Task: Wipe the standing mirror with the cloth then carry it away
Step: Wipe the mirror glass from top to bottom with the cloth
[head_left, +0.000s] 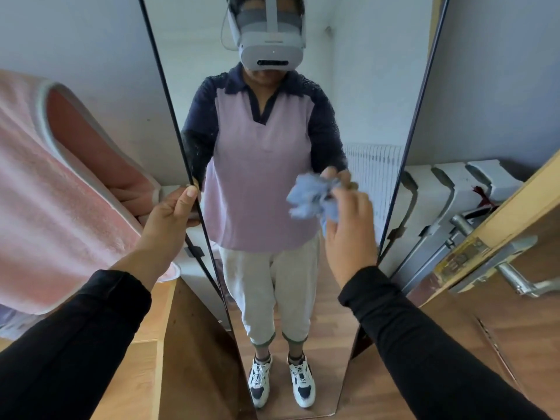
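Observation:
A tall standing mirror with a thin black frame fills the middle of the head view and reflects a person with a headset. My left hand grips the mirror's left frame edge at about mid height, thumb on the front. My right hand holds a crumpled light blue cloth in front of the glass, to the right of centre. Whether the cloth touches the glass I cannot tell.
A pink towel hangs at the left beside the mirror. A wooden door with a metal handle stands open at the right. A white radiator lines the wall behind. Wooden floor lies below.

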